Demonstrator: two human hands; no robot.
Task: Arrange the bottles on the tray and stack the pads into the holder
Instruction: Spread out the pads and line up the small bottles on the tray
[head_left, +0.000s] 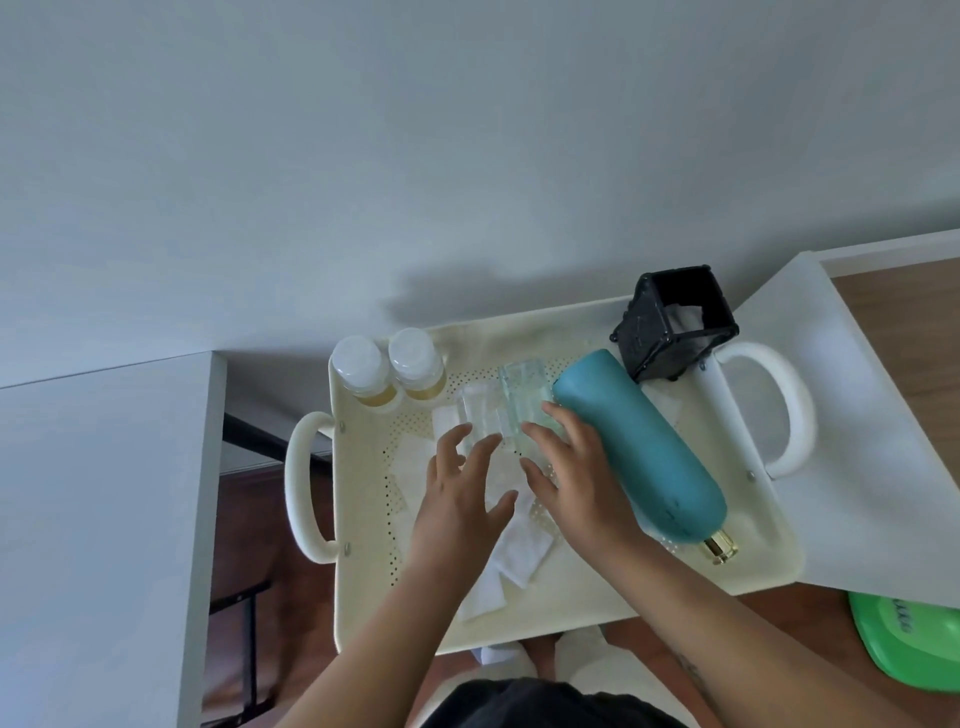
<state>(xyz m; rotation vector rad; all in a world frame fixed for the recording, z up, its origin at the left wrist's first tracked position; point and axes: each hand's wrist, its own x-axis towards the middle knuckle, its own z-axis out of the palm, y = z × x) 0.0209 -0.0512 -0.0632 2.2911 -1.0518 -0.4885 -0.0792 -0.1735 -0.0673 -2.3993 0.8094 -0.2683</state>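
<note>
A cream perforated tray (587, 582) with two handles holds everything. Two small bottles with white caps (387, 366) stand upright in its far left corner. A large teal bottle (644, 447) lies on its side at the right, gold cap toward me. Two clear glass bottles (506, 405) lie in the middle. My left hand (460, 499) hovers with spread fingers at the nearer clear bottle. My right hand (576, 473) rests its fingers on the clear bottle beside the teal one. White pads (519, 553) lie scattered under my hands. A black square holder (675, 325) lies tilted at the far right corner.
The tray sits on a white shelf (852, 467) against a pale wall. A white cabinet top (98, 519) is at the left, with a gap down to a wooden floor. A green object (904, 639) lies at the lower right.
</note>
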